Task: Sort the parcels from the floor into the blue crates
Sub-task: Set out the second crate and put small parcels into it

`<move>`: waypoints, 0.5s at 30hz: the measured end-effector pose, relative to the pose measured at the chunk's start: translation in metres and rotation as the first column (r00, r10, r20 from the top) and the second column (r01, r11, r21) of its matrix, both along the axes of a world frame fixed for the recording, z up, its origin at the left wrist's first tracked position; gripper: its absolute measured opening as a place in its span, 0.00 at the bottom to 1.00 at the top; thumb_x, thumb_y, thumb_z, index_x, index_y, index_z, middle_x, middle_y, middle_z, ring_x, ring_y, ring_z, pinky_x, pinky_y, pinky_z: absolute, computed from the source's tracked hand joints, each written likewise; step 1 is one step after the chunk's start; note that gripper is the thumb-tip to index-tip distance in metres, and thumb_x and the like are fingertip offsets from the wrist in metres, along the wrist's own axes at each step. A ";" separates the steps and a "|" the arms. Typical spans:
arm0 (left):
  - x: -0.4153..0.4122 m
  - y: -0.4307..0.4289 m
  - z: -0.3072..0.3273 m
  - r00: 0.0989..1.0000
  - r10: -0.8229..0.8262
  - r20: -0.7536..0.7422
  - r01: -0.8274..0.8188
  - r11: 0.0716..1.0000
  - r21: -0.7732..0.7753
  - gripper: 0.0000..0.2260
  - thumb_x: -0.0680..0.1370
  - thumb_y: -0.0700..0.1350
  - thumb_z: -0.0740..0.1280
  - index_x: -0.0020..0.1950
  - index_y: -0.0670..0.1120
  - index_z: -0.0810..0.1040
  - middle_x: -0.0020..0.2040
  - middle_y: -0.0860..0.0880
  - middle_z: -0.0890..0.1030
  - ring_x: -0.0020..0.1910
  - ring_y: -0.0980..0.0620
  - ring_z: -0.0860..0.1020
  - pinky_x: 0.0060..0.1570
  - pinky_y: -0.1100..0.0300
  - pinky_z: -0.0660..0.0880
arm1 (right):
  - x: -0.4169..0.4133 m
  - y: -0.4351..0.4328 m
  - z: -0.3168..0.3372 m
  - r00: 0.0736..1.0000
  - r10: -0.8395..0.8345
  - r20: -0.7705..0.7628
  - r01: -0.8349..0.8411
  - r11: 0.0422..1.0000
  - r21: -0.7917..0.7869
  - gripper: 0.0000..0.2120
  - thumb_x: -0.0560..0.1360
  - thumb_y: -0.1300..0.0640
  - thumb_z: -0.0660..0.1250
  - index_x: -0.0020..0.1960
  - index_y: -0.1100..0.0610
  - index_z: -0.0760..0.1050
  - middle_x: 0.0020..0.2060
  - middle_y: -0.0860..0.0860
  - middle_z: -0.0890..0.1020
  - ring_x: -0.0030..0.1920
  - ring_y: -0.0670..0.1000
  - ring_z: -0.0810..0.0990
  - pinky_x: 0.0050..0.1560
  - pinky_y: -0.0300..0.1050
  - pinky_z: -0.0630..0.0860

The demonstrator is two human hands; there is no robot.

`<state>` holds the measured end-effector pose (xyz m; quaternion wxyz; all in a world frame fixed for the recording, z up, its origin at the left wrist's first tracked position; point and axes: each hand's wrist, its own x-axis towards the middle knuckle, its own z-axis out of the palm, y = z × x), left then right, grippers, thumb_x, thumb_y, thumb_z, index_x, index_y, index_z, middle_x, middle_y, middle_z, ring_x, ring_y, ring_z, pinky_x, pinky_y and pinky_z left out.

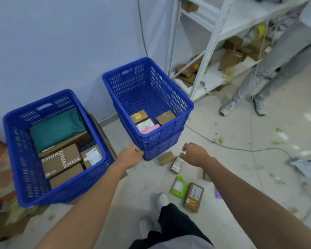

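Several things crowd the work spot. Flat cardboard stands behind the left crate, against the pale wall. Further right a grey cable trails over the littered floor. A white shelf rack holds loose brown packets, and a second person's legs stand beside it.

The left crate holds a green soft parcel lying over a flat brown box, a box printed ZHUAN, a small white-labelled box and a plain box nearest the camera. To its right two crates are nested. The top crate holds, at its near end, a yellow-stickered box, a plain brown box, a white-labelled packet and a pink packet.

The left hand reaches to the near corner of the lower crate, its fingers curled under; whether they touch it I cannot tell. The right hand hovers with fingers loosely curled downward, holding nothing.

Counted: three blue crates, five parcels in the left one, four in the top one. Four more lie on the floor: a small brown box, a labelled packet just below the right hand, a green pouch and a labelled brown box. The right forearm partly hides another brown piece.
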<state>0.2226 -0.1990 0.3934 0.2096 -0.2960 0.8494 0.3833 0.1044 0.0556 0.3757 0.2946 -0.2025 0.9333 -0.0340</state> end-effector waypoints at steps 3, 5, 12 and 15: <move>0.015 0.030 -0.008 1.000 0.000 0.003 0.000 0.999 0.054 0.07 0.78 0.50 0.64 0.45 0.49 0.79 0.47 0.49 0.83 0.48 0.48 0.82 0.56 0.46 0.79 | 0.027 0.042 -0.003 0.997 -0.083 0.005 0.083 0.996 0.034 0.20 0.79 0.43 0.59 0.64 0.54 0.74 0.61 0.54 0.76 0.60 0.57 0.77 0.53 0.46 0.69; 0.022 0.052 -0.017 1.000 -0.011 0.022 0.009 0.996 0.087 0.08 0.78 0.52 0.64 0.48 0.49 0.80 0.48 0.50 0.83 0.50 0.48 0.82 0.56 0.46 0.79 | 0.042 0.070 -0.006 0.994 -0.112 0.015 0.111 0.993 0.047 0.20 0.78 0.44 0.60 0.64 0.54 0.74 0.61 0.55 0.77 0.62 0.56 0.76 0.57 0.46 0.70; 0.038 0.145 -0.051 0.990 -0.027 0.138 0.000 0.981 0.194 0.10 0.78 0.52 0.64 0.51 0.49 0.80 0.52 0.48 0.84 0.53 0.47 0.82 0.59 0.48 0.78 | 0.082 0.174 -0.030 0.964 -0.246 0.100 0.239 0.968 0.076 0.19 0.78 0.45 0.61 0.64 0.55 0.75 0.63 0.55 0.78 0.61 0.58 0.77 0.58 0.48 0.74; 0.040 0.193 -0.071 0.982 0.003 0.191 -0.042 0.978 0.202 0.11 0.79 0.50 0.63 0.53 0.45 0.80 0.51 0.46 0.84 0.53 0.44 0.82 0.59 0.48 0.78 | 0.089 0.222 -0.049 0.953 -0.278 0.123 0.271 0.960 0.074 0.19 0.78 0.45 0.61 0.62 0.56 0.75 0.61 0.56 0.79 0.59 0.58 0.79 0.57 0.48 0.75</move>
